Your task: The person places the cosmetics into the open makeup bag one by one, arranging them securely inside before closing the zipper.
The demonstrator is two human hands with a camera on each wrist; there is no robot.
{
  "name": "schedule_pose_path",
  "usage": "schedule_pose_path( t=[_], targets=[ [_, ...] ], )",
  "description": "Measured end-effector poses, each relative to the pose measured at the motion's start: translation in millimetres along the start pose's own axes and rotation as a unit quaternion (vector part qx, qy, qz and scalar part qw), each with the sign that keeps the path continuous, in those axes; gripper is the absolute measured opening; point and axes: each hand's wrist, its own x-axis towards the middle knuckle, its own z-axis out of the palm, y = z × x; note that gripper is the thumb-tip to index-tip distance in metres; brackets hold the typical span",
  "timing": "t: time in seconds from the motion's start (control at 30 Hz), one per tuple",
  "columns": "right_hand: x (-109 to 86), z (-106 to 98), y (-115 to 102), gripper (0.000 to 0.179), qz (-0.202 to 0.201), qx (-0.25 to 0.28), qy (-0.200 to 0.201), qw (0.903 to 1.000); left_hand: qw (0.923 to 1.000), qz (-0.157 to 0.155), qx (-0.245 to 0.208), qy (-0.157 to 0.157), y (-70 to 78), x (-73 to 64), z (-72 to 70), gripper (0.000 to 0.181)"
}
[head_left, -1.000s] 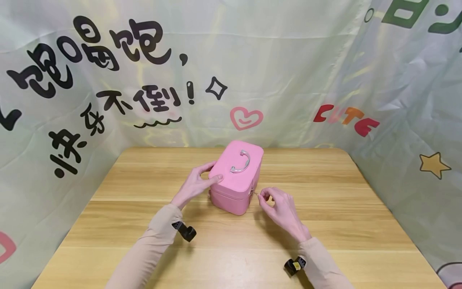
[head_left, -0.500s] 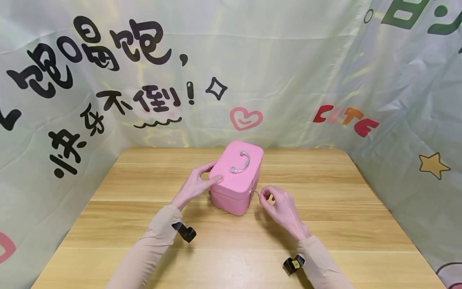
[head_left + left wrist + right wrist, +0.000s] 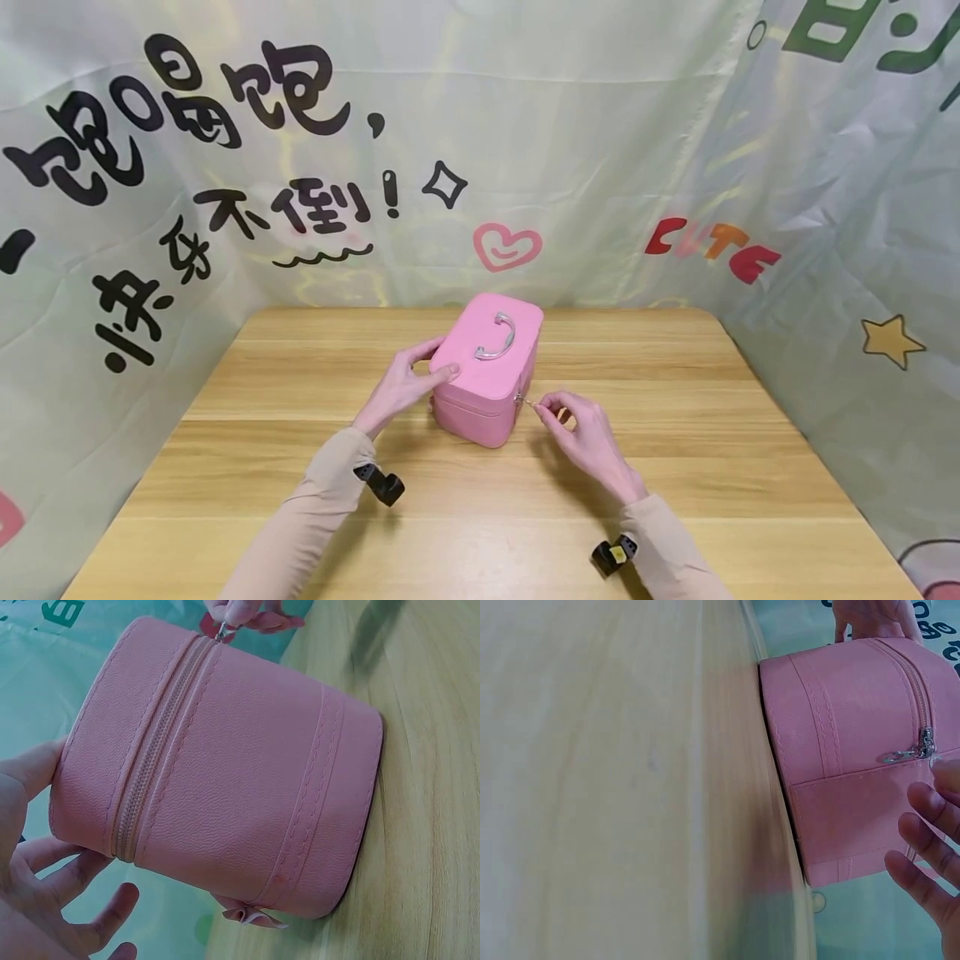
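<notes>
A pink vanity case (image 3: 487, 379) with a silver handle (image 3: 512, 335) on its lid stands upright on the table. My left hand (image 3: 401, 385) grips the lid's left side, its thumb lying on top. To the right, my right hand (image 3: 588, 435) pinches a small metal zipper pull (image 3: 528, 403) at the case's near right corner. The zipper (image 3: 161, 750) runs shut along the side in the left wrist view. Up close in the right wrist view, the zipper slider (image 3: 927, 741) sits at that corner, a second pull (image 3: 900, 757) hanging beside it.
The case rests on a wooden table (image 3: 480, 525), set back toward a printed cloth backdrop (image 3: 600, 150) that rises behind and on both sides. A pink ribbon-like tab (image 3: 251, 915) sticks out from the case's left side.
The head view has turned slightly, so everything sits a little farther left. Both hands keep their places, the right one still pinching the zipper pull; the case stays put.
</notes>
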Motion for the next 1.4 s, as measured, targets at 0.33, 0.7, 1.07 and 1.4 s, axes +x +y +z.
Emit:
schedule_pose_path(
  t=[0.33,0.7,1.07,1.4],
  targets=[
    [1.1,-4,-7,0.014,0.061,0.055,-0.006,0.9966,1.0,0.003,-0.002,0.002,-1.1,-0.5,0.8,0.065],
    [7.3,-5,-13,0.047,0.092,0.083,-0.055,0.9908,1.0,0.001,-0.002,0.007,1.7,-0.2,2.4,0.064],
    [17.1,-6,-26,0.053,0.122,0.12,-0.1,0.9802,0.9998,0.006,-0.006,0.018,-0.9,-1.4,5.6,0.062],
    [25.1,-2,-48,0.072,0.201,0.09,-0.118,0.9683,0.9991,0.0,-0.002,0.042,3.3,-7.7,9.6,0.065]
  ],
)
